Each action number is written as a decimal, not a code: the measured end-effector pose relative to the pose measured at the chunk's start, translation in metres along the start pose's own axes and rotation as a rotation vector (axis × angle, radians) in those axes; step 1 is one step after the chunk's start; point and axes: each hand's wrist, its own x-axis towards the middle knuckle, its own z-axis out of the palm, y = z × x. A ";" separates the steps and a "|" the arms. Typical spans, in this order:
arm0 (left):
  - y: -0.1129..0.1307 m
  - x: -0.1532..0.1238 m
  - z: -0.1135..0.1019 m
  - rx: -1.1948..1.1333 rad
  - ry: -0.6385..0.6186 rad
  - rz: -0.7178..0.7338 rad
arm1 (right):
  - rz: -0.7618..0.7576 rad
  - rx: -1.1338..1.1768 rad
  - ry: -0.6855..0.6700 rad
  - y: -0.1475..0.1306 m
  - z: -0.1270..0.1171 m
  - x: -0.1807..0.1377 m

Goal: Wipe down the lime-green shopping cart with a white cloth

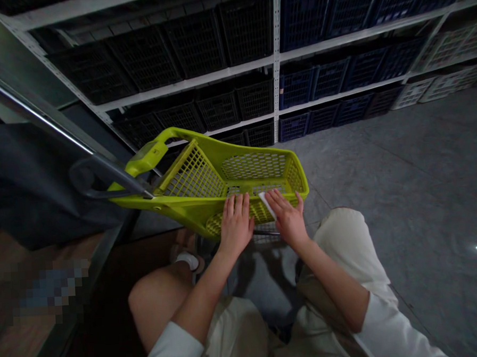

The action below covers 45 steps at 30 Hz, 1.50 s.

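Note:
A lime-green plastic shopping cart with latticed sides stands before my knees, its handle end to the left. My left hand lies on the cart's near side, fingers stretched out over the wall just under the rim, holding nothing that I can see. To its right, my right hand presses a folded white cloth against the same near wall; whether it is fabric or paper I cannot tell. Most of the cloth is hidden under the fingers. Inside the basket, a slanted grid flap shows near the handle.
White metal shelving runs along the far side, holding rows of black crates, blue crates and pale crates. A chrome bar slants in at upper left above dark draped material. Grey floor extends to the right.

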 end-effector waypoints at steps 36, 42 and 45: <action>-0.005 -0.002 0.010 -0.086 -0.007 0.048 | 0.278 -0.044 0.187 0.046 -0.001 -0.010; -0.003 -0.001 0.009 -0.103 -0.012 0.025 | 0.069 0.013 0.010 -0.033 0.016 0.023; -0.003 -0.002 0.009 -0.101 -0.015 0.029 | -0.008 0.023 -0.041 -0.043 0.018 0.025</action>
